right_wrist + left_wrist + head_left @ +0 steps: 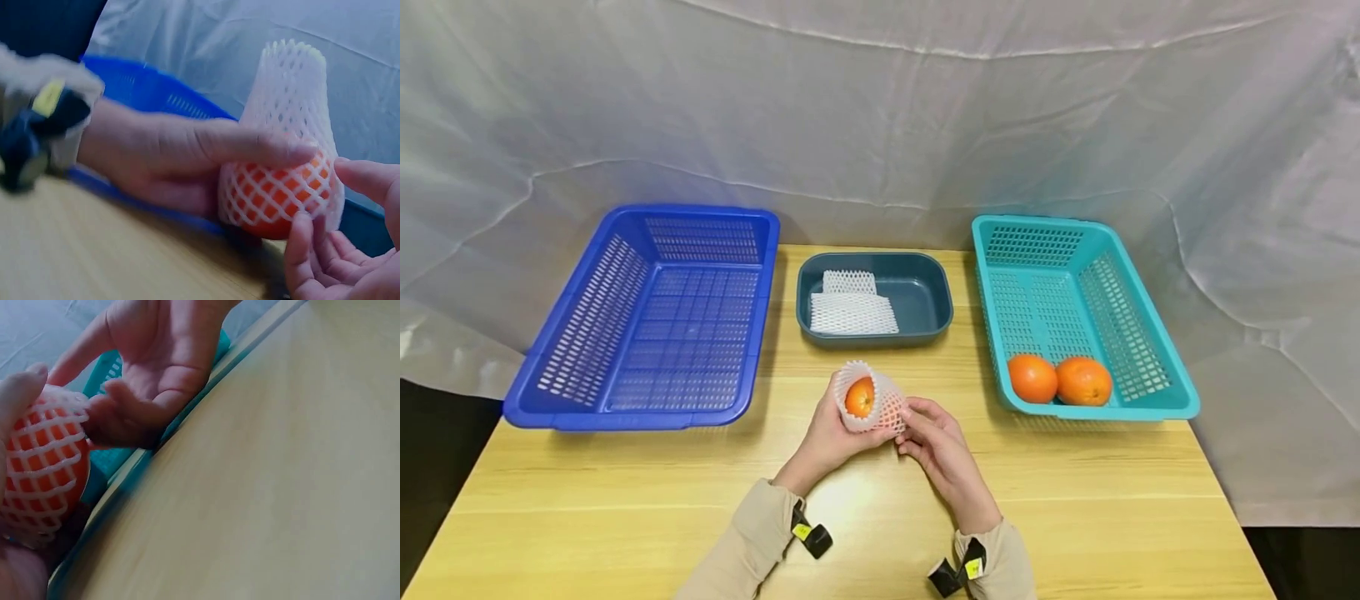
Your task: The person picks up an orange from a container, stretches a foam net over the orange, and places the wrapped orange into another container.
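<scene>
Head view: turquoise perforated plastic basket (1086,412) bears two whole oranges (1032,379), which neither wrist view shows. Right wrist view: white foam-net sleeve (284,94) extends past its enclosed orange (269,230), above the worktop (125,250). Left hand (835,429) grips both, thumb across netting; right hand (940,446) pinches sleeve.

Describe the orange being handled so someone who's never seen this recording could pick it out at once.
On the wooden table, find the dark green tray between the two baskets. Just nearer the person, the left hand grips the orange. Unlike the two bare oranges in the teal basket, it sits inside a white foam net sleeve.
</scene>
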Demonstrator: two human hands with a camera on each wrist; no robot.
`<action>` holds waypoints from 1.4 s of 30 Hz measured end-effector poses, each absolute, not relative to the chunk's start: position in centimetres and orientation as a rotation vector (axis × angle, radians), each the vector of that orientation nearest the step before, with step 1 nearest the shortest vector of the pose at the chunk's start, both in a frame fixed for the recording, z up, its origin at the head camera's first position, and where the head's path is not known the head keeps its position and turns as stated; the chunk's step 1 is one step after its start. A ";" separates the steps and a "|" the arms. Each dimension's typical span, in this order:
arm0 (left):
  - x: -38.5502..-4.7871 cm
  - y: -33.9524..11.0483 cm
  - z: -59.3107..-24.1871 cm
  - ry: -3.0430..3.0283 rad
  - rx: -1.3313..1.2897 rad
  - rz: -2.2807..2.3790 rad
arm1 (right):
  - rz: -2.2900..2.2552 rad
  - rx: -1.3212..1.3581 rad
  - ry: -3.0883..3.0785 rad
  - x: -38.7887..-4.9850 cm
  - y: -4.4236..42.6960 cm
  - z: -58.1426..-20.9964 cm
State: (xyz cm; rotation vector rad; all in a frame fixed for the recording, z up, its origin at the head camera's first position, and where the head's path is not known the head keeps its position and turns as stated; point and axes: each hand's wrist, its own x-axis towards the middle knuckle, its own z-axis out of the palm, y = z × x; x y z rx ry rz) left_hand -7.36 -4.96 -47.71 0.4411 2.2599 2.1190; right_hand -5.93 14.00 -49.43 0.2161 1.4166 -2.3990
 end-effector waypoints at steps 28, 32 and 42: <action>-8.2 -5.0 -50.7 1.671 0.287 2.454 | -2.513 -0.005 1.065 -5.7 13.3 -50.2; -8.2 -5.0 -50.7 1.738 0.363 2.427 | -2.494 -0.070 1.051 -5.7 13.6 -50.5; -8.3 -5.2 -51.0 1.679 0.652 2.370 | -2.456 -0.182 1.076 -5.5 13.7 -50.7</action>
